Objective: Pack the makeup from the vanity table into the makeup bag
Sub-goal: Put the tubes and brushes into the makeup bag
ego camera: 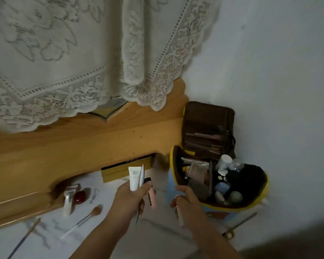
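Note:
The makeup bag (pixel 173 165), yellow-rimmed with a brown lining, stands open at the right of the vanity table, full of bottles and jars. My left hand (pixel 128 200) grips a white tube (pixel 134 177), a pink tube with a black cap (pixel 151 195) and a thin pencil together, just left of the bag. My right hand (pixel 187 200) holds a pale pink stick (pixel 180 214) right at the bag's near rim. On the table at the left lie a silver-white tube (pixel 68 200), a dark red round compact (pixel 79 197) and a brown-tipped brush (pixel 82 220).
The bag's brown lid (pixel 208 128) stands upright against the white wall. A wooden mirror frame (pixel 82 146) draped with lace cloth (pixel 73 53) backs the table, with a small drawer (pixel 125 169) slightly open. A thin brush (pixel 23 239) lies front left, a metal tool (pixel 239 224) front right.

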Tool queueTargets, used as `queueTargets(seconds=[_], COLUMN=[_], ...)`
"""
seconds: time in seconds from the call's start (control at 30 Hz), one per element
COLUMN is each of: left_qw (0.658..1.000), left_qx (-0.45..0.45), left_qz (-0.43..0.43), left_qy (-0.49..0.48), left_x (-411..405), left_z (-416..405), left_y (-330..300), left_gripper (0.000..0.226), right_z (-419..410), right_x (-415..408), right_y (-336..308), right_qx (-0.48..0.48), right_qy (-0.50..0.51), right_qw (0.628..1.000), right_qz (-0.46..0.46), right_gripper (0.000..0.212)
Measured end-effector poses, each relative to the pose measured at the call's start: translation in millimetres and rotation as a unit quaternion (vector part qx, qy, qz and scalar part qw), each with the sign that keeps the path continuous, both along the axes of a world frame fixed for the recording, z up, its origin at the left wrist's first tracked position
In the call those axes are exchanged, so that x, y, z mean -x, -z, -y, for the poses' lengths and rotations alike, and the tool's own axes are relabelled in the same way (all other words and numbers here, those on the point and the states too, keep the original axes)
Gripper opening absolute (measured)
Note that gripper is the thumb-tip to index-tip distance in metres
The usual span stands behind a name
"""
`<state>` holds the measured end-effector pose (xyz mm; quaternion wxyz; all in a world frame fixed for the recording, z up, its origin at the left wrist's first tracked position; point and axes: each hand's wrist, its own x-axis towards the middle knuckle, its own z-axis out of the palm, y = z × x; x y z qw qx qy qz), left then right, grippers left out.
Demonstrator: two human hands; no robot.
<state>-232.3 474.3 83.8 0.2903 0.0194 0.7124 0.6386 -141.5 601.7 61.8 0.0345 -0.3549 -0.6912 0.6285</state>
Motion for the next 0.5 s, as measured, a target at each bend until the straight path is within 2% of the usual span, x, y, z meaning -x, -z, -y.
queueTargets(seconds=[0.17,0.33,0.5], left_qw=[1.000,1.000,0.998], left_qx=[0.001,0.020,0.049], left_qz=[0.003,-0.002,-0.014], left_qy=[0.027,-0.010,-0.038], left_x=[-24,-23,1], left_z=[-71,-104,-114], left_y=[-1,0,-8], left_gripper=[0.014,0.016,0.019], right_z=[-81,-132,-145], right_x=[-35,-40,-1], right_y=[-4,-8,-6], right_qx=[-0.025,-0.086,-0.074], right_qy=[0.075,0.085,0.090], right_qw=[0.997,0.992,0.991], right_qz=[-0.008,-0.031,-0.059], right_gripper=[0.015,0.005,0.013])
